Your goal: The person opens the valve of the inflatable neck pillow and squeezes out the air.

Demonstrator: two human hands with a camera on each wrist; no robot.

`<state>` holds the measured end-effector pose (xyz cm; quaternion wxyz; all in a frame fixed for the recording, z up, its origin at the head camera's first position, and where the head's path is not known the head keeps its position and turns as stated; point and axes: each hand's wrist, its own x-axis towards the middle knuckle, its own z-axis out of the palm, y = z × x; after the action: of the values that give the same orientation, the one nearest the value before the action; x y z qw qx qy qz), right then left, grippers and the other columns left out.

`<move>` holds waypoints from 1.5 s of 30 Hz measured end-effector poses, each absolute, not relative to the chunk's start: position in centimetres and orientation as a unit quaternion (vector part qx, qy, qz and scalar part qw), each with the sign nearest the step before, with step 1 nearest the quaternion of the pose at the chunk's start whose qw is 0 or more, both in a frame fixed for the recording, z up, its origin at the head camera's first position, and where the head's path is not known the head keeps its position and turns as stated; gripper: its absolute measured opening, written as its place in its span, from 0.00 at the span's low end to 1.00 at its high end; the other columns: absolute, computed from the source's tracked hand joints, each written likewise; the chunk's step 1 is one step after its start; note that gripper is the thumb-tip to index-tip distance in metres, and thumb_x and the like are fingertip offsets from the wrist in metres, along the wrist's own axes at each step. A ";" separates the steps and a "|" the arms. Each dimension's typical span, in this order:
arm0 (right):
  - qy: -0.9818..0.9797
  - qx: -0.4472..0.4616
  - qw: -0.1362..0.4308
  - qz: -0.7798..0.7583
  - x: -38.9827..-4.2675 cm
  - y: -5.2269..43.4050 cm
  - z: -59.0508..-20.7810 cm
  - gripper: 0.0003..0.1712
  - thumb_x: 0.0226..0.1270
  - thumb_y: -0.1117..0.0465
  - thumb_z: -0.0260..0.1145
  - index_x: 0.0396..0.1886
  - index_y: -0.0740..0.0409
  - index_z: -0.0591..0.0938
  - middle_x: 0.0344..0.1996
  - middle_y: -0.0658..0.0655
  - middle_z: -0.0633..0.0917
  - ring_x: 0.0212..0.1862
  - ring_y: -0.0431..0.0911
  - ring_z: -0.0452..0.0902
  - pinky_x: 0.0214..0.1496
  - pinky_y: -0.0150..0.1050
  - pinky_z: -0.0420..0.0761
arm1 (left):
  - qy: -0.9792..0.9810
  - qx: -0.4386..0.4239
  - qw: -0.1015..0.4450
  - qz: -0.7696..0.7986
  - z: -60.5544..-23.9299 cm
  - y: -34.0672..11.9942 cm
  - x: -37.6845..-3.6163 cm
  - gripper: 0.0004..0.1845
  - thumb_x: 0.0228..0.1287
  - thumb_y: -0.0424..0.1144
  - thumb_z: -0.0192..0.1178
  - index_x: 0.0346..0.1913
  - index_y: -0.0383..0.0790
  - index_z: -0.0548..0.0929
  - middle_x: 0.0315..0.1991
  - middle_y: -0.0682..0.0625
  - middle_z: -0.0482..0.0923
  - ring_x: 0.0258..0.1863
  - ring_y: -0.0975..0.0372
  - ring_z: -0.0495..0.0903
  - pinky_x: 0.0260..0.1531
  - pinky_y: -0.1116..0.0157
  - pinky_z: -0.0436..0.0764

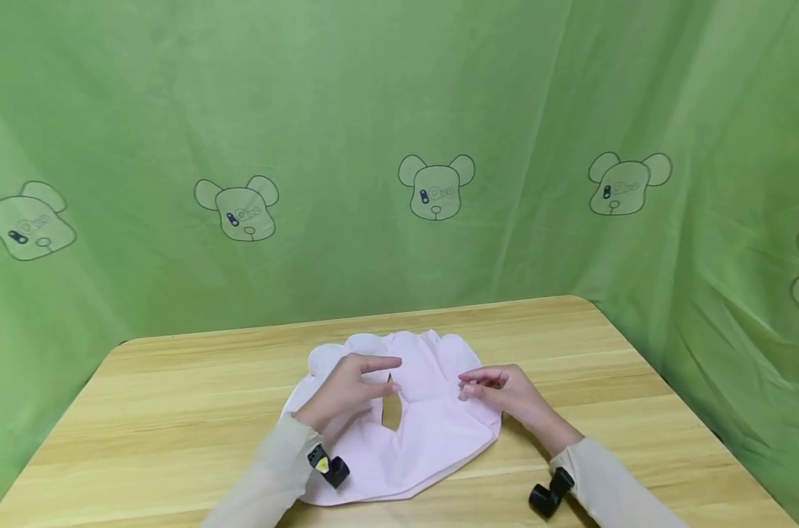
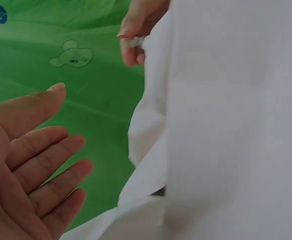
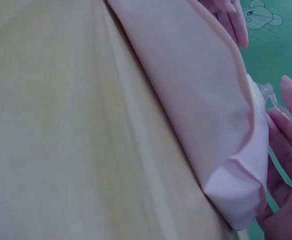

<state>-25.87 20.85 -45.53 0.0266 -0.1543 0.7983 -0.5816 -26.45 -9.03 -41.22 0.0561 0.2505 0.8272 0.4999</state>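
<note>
Sleeved forearms frame the head view, where the left hand [image 1: 349,389] rests with relaxed fingers on a pink cloth [image 1: 412,433] spread on the wooden table [image 1: 174,411], while the right hand [image 1: 505,392] touches its right edge, fingers slightly bent. Left wrist view shows the left hand [image 2: 30,165] released, palm bare, beside the cloth [image 2: 226,125]. Right wrist view shows the right hand [image 3: 288,165] loosely behind a cloth fold [image 3: 211,110]; whether it grasps is unclear.

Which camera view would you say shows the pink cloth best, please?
The head view: the pink cloth lies whole on the table, between both hands. The left wrist view shows only a pale fold; the right wrist view shows one bunched edge.
</note>
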 end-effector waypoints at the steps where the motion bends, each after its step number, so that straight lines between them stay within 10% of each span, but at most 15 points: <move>1: 0.802 -0.151 0.026 -0.578 -26.0 20.9 -45.4 0.18 0.57 0.61 0.70 0.45 0.68 0.83 0.37 0.56 0.87 0.36 0.39 0.81 0.38 0.30 0.78 | 0.830 0.255 0.043 0.494 -41.0 -9.6 -26.5 0.22 0.55 0.38 0.67 0.55 0.38 0.81 0.54 0.49 0.80 0.61 0.57 0.71 0.63 0.55 0.66; 16: 0.825 -0.125 0.007 -0.551 -27.9 22.0 -43.7 0.18 0.66 0.57 0.63 0.45 0.69 0.83 0.42 0.61 0.86 0.45 0.33 0.79 0.49 0.26 0.74 | 0.832 0.176 -0.007 0.526 -39.9 -15.3 -27.2 0.19 0.59 0.40 0.65 0.53 0.37 0.81 0.52 0.44 0.81 0.52 0.52 0.78 0.56 0.54 0.73; 45: 0.875 -0.062 0.017 -0.481 -32.8 22.9 -43.9 0.24 0.66 0.51 0.62 0.53 0.65 0.80 0.51 0.64 0.82 0.52 0.55 0.77 0.56 0.47 0.76 | 0.850 0.079 -0.001 0.521 -42.4 -21.0 -30.1 0.20 0.65 0.40 0.59 0.56 0.32 0.78 0.52 0.40 0.80 0.52 0.51 0.78 0.55 0.56 0.74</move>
<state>-32.78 22.89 -43.93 0.0173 -0.0619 0.8746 -0.4806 -30.07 -20.97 -42.40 -0.0007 0.0787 0.8501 0.5207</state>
